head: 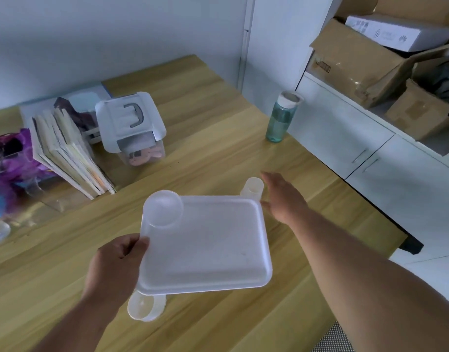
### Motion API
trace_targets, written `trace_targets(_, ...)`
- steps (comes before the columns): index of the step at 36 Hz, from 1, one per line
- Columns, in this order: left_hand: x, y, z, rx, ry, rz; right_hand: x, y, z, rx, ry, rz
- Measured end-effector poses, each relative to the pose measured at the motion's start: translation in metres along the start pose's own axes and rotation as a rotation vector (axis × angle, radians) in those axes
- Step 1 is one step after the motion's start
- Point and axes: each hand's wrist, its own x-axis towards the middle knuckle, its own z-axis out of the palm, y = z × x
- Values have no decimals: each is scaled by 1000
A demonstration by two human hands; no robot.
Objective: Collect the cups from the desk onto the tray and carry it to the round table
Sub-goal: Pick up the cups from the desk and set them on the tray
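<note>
Translucent white plastic made up the tray [205,247], which you held above the wooden desk [218,138] with your left hand [114,265], fingers clamped on its near-left edge, thumb on top. One clear cup [163,208] stood on the tray in its far-left corner. A second cup [252,187] sat on the desk just past the tray's far-right corner, and your right hand [281,196] was next to it with the fingers spread apart and gripping nothing; whether they touched the cup could not be told. A third cup [145,307] lay on the desk below the tray's near-left corner, partly hidden by it. Further back on the desk you had a teal water bottle [281,120] near the right edge, a lidded plastic storage box [131,128], and a leaning row of books [68,153] to the left. Cardboard boxes [370,62] rested on the white cabinet [358,138] to the right.
</note>
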Motion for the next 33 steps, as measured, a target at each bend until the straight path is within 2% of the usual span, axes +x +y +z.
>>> trace_targets(9, 15, -6, 10, -19, -6, -14, 26, -4, 15, -160, -100, -55)
trace_targets(16, 15, 2, 11, 6, -11, -37, 22, -7, 13, -191, -18, -30)
trace_targets(20, 11, 8, 12, 10, -8, -18, 12, -7, 1, -168, 91, 41)
trace_targets(27, -3, 16, 9, -24, -16, 5, -24, -12, -59, 299, 375, 259)
trace_targets(30, -12, 21, 7, -28, -13, 14, -49, -27, -86, 632, 393, 307)
trace_targets(33, -23, 27, 0, -24, -9, 25, -81, -46, -103, 923, 361, 261)
